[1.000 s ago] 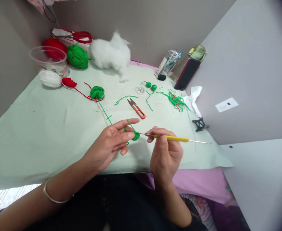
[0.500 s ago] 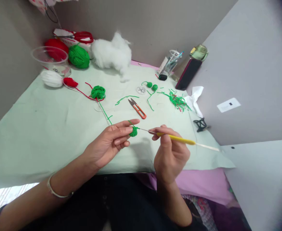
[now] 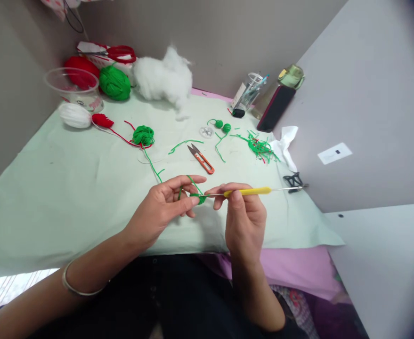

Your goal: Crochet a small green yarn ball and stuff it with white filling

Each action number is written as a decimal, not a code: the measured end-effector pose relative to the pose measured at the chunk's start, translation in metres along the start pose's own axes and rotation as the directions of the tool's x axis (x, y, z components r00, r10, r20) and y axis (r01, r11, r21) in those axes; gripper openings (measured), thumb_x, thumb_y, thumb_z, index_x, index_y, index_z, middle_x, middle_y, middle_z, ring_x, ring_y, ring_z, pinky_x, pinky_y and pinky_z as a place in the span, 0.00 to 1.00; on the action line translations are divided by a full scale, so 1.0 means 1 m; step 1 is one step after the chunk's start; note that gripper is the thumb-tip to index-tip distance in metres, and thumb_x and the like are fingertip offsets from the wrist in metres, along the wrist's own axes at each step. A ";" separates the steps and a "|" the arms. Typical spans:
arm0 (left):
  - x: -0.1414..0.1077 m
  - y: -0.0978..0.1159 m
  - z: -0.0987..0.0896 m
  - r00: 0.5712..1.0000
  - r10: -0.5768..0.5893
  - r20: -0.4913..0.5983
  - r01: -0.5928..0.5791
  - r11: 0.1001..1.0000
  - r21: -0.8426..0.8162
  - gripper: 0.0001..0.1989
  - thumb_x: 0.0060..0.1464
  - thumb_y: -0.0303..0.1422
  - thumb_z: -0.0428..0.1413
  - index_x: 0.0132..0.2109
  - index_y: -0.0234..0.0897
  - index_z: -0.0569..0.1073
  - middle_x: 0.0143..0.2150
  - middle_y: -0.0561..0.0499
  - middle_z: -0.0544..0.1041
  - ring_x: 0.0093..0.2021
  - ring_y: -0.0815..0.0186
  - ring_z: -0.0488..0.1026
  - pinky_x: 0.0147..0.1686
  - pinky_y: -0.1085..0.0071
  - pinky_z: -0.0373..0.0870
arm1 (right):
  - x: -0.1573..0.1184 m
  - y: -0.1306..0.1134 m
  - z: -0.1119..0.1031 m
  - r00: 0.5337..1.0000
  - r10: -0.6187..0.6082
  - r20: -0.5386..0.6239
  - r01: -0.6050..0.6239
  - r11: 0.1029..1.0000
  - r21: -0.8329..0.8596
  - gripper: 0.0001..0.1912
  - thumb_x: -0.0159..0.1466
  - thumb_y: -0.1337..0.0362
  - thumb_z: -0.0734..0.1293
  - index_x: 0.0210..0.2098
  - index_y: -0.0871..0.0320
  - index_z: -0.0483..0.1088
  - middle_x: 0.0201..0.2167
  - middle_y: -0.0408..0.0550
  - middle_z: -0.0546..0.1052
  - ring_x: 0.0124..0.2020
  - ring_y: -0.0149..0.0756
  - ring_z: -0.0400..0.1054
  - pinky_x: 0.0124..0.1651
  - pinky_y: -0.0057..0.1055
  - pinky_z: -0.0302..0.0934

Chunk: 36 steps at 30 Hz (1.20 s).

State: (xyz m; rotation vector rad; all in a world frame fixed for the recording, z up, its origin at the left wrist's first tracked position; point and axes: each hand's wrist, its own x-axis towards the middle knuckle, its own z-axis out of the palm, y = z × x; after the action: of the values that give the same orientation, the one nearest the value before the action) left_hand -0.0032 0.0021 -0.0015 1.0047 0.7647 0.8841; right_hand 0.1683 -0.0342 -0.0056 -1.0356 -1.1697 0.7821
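Green crochet piece (image 3: pixel 201 200) and hook, held above the near part of a cloth-covered counter (image 3: pixel 69 197).
Left hand (image 3: pixel 159 207): forearm slanting up from lower left; index finger stretched rightward, green yarn (image 3: pixel 194 184) running from it; narrow grip, thumb pinching the piece against the fingers. Piece: small, at the left thumb tip, between the hands; partly covered, own axis not discernible. Yellow-handled crochet hook (image 3: pixel 252 191): working end leftward at the piece; long axis left to right, nearly level, where half a second ago it sloped down rightward. Right hand (image 3: pixel 245 221): forearm steep, pen-style grip on the handle, shifted nearer the left.
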 end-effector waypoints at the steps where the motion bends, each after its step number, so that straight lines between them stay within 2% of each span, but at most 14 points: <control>1: -0.001 0.001 0.000 1.000 -0.001 -0.014 0.001 1.000 0.031 0.15 0.59 0.34 0.66 0.53 0.50 0.82 0.38 0.57 0.74 0.30 0.75 0.72 0.33 0.76 0.69 | -0.001 -0.001 0.000 0.999 -0.035 -0.002 0.035 0.997 -0.065 0.09 0.74 0.63 0.63 0.42 0.53 0.76 0.37 0.44 0.83 0.30 0.31 0.73 0.41 0.35 0.69; 3: -0.003 0.003 0.002 0.999 0.002 -0.055 0.004 0.994 0.107 0.16 0.58 0.34 0.66 0.54 0.49 0.81 0.37 0.57 0.73 0.31 0.75 0.72 0.34 0.76 0.69 | -0.004 -0.005 0.001 0.988 -0.150 0.020 0.151 0.959 -0.240 0.10 0.74 0.66 0.62 0.43 0.53 0.76 0.38 0.42 0.83 0.29 0.29 0.73 0.51 0.40 0.68; 6: -0.005 0.005 0.005 0.990 0.034 -0.134 -0.005 0.977 0.212 0.17 0.58 0.33 0.65 0.55 0.46 0.80 0.31 0.58 0.70 0.31 0.73 0.70 0.35 0.76 0.68 | -0.009 -0.008 0.000 0.938 -0.325 0.119 0.344 0.834 -0.431 0.12 0.73 0.71 0.61 0.46 0.53 0.75 0.41 0.41 0.84 0.29 0.28 0.74 0.66 0.46 0.59; 11: -0.005 0.005 0.009 0.986 0.076 -0.150 -0.028 0.953 0.300 0.17 0.56 0.32 0.65 0.54 0.44 0.81 0.29 0.57 0.69 0.31 0.72 0.69 0.35 0.75 0.67 | -0.010 -0.009 0.000 0.903 -0.386 0.191 0.428 0.753 -0.499 0.12 0.73 0.73 0.61 0.47 0.54 0.73 0.40 0.41 0.84 0.31 0.29 0.77 0.65 0.47 0.59; 15: -0.006 0.002 0.012 0.970 0.147 -0.192 -0.080 0.944 0.320 0.19 0.54 0.29 0.65 0.54 0.41 0.81 0.33 0.55 0.72 0.33 0.71 0.69 0.39 0.74 0.70 | -0.010 -0.004 0.006 0.823 -0.490 0.288 0.547 0.547 -0.634 0.10 0.74 0.70 0.60 0.45 0.54 0.72 0.38 0.42 0.85 0.33 0.30 0.78 0.63 0.45 0.57; 18: -0.006 0.001 0.013 0.979 0.103 -0.173 -0.064 0.974 0.217 0.24 0.54 0.29 0.66 0.58 0.41 0.79 0.36 0.55 0.73 0.32 0.72 0.70 0.39 0.74 0.71 | -0.012 0.003 0.010 0.733 -0.597 0.326 0.619 0.386 -0.684 0.08 0.73 0.70 0.63 0.43 0.56 0.74 0.38 0.45 0.85 0.33 0.30 0.78 0.62 0.44 0.58; 20: -0.005 0.002 0.012 0.992 0.016 -0.123 -0.009 0.999 0.052 0.26 0.54 0.30 0.67 0.60 0.42 0.77 0.37 0.55 0.73 0.30 0.73 0.70 0.35 0.75 0.71 | -0.013 0.007 0.010 0.704 -0.628 0.331 0.626 0.331 -0.706 0.08 0.71 0.71 0.65 0.45 0.57 0.75 0.40 0.47 0.85 0.35 0.30 0.78 0.62 0.44 0.58; 22: -0.004 0.005 0.010 0.994 -0.105 -0.025 0.100 0.982 -0.159 0.25 0.55 0.33 0.67 0.60 0.40 0.77 0.30 0.58 0.69 0.24 0.76 0.62 0.29 0.77 0.68 | -0.014 0.008 0.008 0.679 -0.645 0.349 0.641 0.290 -0.710 0.09 0.70 0.72 0.67 0.47 0.57 0.77 0.42 0.49 0.84 0.38 0.32 0.78 0.62 0.44 0.58; 24: -0.002 0.007 0.007 0.978 -0.194 0.071 0.207 0.925 -0.318 0.22 0.56 0.34 0.67 0.57 0.37 0.79 0.24 0.61 0.61 0.20 0.78 0.50 0.24 0.79 0.63 | -0.014 0.007 0.004 0.693 -0.637 0.337 0.645 0.340 -0.684 0.11 0.69 0.72 0.68 0.48 0.54 0.78 0.43 0.48 0.84 0.41 0.34 0.78 0.61 0.44 0.59; 26: 0.000 0.009 0.003 0.969 -0.222 0.107 0.246 0.887 -0.389 0.19 0.56 0.33 0.67 0.54 0.35 0.81 0.24 0.62 0.58 0.20 0.79 0.43 0.21 0.81 0.60 | -0.011 0.004 0.001 0.782 -0.579 0.233 0.585 0.550 -0.596 0.11 0.71 0.71 0.65 0.47 0.51 0.77 0.41 0.45 0.84 0.39 0.34 0.78 0.60 0.45 0.61; 28: 0.000 0.009 0.000 0.975 -0.199 0.096 0.220 0.889 -0.402 0.17 0.56 0.31 0.67 0.53 0.35 0.82 0.27 0.60 0.61 0.20 0.81 0.44 0.21 0.82 0.59 | -0.008 0.002 0.000 0.889 -0.451 0.078 0.438 0.790 -0.429 0.11 0.72 0.69 0.63 0.46 0.51 0.77 0.36 0.43 0.83 0.34 0.33 0.76 0.59 0.47 0.64; 30: 0.000 0.009 -0.001 0.984 -0.157 0.079 0.175 0.908 -0.380 0.16 0.57 0.29 0.66 0.53 0.38 0.83 0.30 0.59 0.64 0.20 0.81 0.45 0.21 0.83 0.61 | -0.006 0.002 -0.001 0.956 -0.291 -0.041 0.274 0.933 -0.234 0.11 0.73 0.66 0.62 0.44 0.52 0.77 0.33 0.42 0.81 0.30 0.32 0.74 0.53 0.45 0.68; 33: -0.001 0.007 0.002 0.992 -0.108 0.065 0.124 0.936 -0.329 0.17 0.57 0.29 0.66 0.54 0.41 0.83 0.34 0.57 0.68 0.21 0.81 0.50 0.22 0.82 0.64 | -0.004 0.004 0.002 0.991 -0.116 -0.064 0.113 0.992 -0.049 0.10 0.73 0.62 0.63 0.42 0.53 0.78 0.34 0.44 0.81 0.31 0.33 0.74 0.42 0.38 0.71; 36: -0.002 0.006 0.007 0.995 -0.087 0.045 0.096 0.960 -0.264 0.18 0.56 0.30 0.67 0.53 0.43 0.83 0.36 0.55 0.70 0.25 0.78 0.61 0.23 0.80 0.68 | -0.004 0.003 0.005 0.995 -0.096 -0.012 0.096 0.994 -0.050 0.09 0.72 0.63 0.65 0.42 0.52 0.79 0.37 0.45 0.83 0.33 0.33 0.74 0.39 0.35 0.70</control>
State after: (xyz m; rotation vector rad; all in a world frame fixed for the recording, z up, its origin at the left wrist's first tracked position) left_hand 0.0003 -0.0012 0.0066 0.7387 0.6394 0.8621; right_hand 0.1624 -0.0359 -0.0097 -1.0161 -1.2230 0.6723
